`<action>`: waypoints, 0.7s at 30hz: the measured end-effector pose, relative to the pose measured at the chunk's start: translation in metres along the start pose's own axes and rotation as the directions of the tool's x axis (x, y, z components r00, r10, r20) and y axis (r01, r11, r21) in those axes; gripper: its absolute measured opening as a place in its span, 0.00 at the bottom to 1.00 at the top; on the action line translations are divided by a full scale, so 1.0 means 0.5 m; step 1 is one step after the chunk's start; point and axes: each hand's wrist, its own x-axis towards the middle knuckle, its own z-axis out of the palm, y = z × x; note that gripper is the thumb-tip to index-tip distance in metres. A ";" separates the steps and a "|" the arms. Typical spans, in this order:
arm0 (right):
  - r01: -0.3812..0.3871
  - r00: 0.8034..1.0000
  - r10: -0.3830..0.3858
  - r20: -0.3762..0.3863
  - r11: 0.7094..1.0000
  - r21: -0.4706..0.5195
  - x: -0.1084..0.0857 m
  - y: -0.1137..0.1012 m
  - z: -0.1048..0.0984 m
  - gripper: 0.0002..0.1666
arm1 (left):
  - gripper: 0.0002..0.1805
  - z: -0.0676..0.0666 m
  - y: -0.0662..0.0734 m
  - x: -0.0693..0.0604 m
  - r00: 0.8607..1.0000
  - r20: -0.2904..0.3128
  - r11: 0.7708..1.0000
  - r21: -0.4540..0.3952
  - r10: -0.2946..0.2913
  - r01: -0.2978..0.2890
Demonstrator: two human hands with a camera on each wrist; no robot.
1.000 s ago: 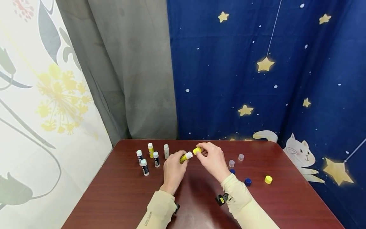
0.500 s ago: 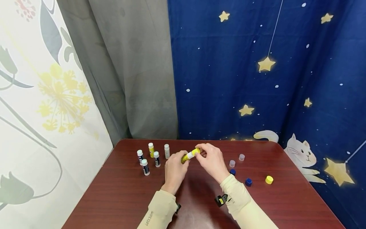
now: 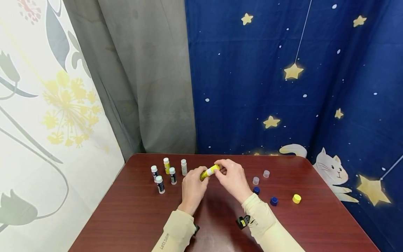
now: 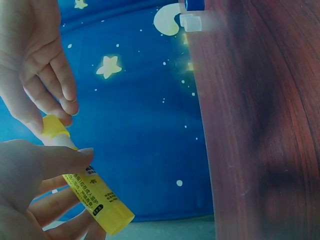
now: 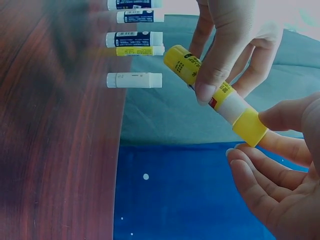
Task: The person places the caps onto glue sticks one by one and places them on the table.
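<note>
Yellow tube (image 4: 99, 201) is held slanting in the air above the bench (image 3: 141, 220).
The left hand (image 3: 193, 189) grasps the tube's body, and the right hand (image 3: 233, 179) pinches its yellow cap (image 5: 250, 127), which sits at the end of the white neck (image 5: 233, 107). The long axis is tilted: the cap points up and to the bench's right side, the base (image 4: 119, 219) down and to its left side, where five other tubes (image 3: 160, 184) stand.

Sleeve (image 3: 173, 229) reads "Lets Slim"; tube (image 4: 95, 197) bears Chinese text.
</note>
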 end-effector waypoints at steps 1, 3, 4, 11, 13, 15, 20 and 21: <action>0.000 1.000 0.000 -0.001 1.000 -0.001 0.000 0.000 0.000 0.12 | 0.17 0.000 0.000 0.000 1.000 0.001 1.000 0.000 -0.001 0.001; -0.001 1.000 0.001 0.000 1.000 -0.002 -0.002 0.000 0.001 0.12 | 0.17 0.000 0.000 -0.001 1.000 0.000 1.000 0.000 0.001 -0.001; -0.001 1.000 0.001 0.000 1.000 -0.004 -0.002 0.000 0.001 0.12 | 0.17 0.000 0.000 -0.001 1.000 -0.001 1.000 -0.002 0.002 -0.002; 0.011 1.000 -0.012 -0.008 1.000 -0.007 -0.003 -0.001 0.001 0.11 | 0.18 -0.001 0.003 -0.001 1.000 -0.008 1.000 -0.001 0.008 -0.008; 0.015 1.000 -0.015 -0.010 1.000 -0.005 -0.003 -0.002 0.001 0.11 | 0.18 -0.002 0.004 -0.001 1.000 -0.010 1.000 -0.002 0.007 -0.007; 0.014 1.000 -0.014 -0.009 1.000 -0.004 -0.003 -0.002 0.001 0.11 | 0.18 -0.002 0.005 -0.001 1.000 -0.007 1.000 -0.004 0.005 -0.005; 0.008 1.000 -0.008 -0.001 1.000 -0.002 -0.005 -0.002 0.003 0.11 | 0.16 -0.005 0.008 -0.001 1.000 0.018 1.000 -0.008 -0.005 0.006; 0.008 1.000 -0.008 -0.001 1.000 -0.002 -0.005 -0.001 0.004 0.11 | 0.16 -0.005 0.008 -0.001 1.000 0.021 1.000 -0.010 -0.007 0.008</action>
